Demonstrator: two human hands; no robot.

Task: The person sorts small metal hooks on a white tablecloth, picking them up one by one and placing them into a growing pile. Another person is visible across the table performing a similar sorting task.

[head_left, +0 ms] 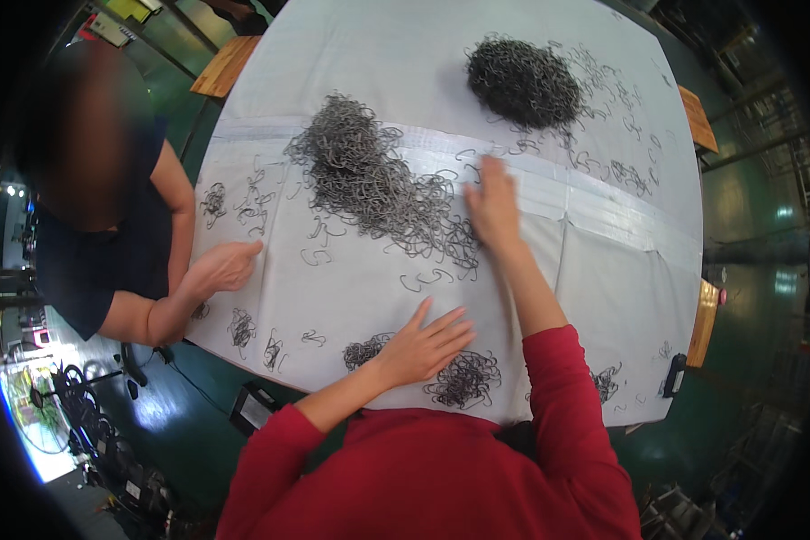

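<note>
My left hand (425, 346) is open, fingers spread, palm down just above the table's near side. Partly under it and beside it lie two small heaps of dark, curved wire hooks, a left heap (364, 353) and a right heap (464, 378). Farther out, my right hand (493, 205) reaches along the right edge of a large grey pile of the same hooks (360, 171). Its fingers look stretched out, slightly smeared by motion, and nothing shows in them. A few loose hooks (427, 277) lie between my hands.
Another dense dark pile of hooks (524, 83) stands at the far right, with scattered hooks around it. On the left, a co-worker's hand (229, 265) is over the white-covered table (621, 297). Small clusters (241, 328) lie near that edge. A black object (674, 375) sits at the right edge.
</note>
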